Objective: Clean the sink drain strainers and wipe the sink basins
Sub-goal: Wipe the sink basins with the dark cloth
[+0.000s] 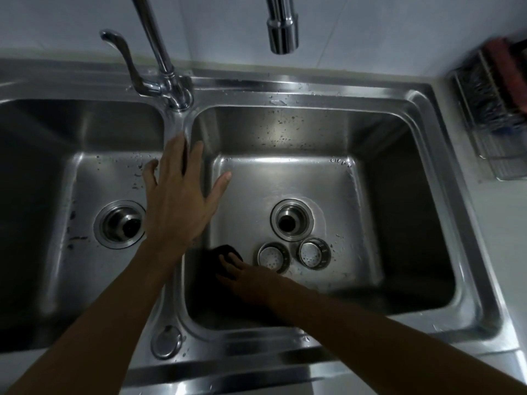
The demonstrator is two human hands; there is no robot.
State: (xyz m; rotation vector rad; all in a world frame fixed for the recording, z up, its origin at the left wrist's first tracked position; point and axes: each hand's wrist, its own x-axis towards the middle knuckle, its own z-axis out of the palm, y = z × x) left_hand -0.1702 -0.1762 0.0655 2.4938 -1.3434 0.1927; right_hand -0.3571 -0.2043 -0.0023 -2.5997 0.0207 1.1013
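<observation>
- Nearest the camera: two bare forearms come in from the bottom edge, both cut off by the frame, and a round metal cap (166, 341) sits on the front rim of the sink.
- The right hand (251, 280) is down in the right basin (399, 252), fingers lying flat on a dark pad (221, 259) at the front-left of the basin floor. It's deep in shadow there, so I can't tell if the grip is actually curled round the pad or just pressing on it, or whether it's a sponge or a cloth.
- Two strainers are out of their drains: a left strainer (273, 257) and a right strainer (314, 253), side by side on the right basin floor, just in front of the open right drain (291, 220). Both are small steel cups with perforated bottoms, wet and shiny.
- The left hand (179, 195) has its grip spread wide, holding nothing, over the divider between the two basins.
- The left basin (85, 172) has an open left drain (121, 223) and dark specks on the floor.
- Further back: one tap (159, 67) with a lever, its spout (282, 27) cut off at the top.
- Far right on the worktop (502, 223), a blurry wire rack (493, 115); contents unreadable.
</observation>
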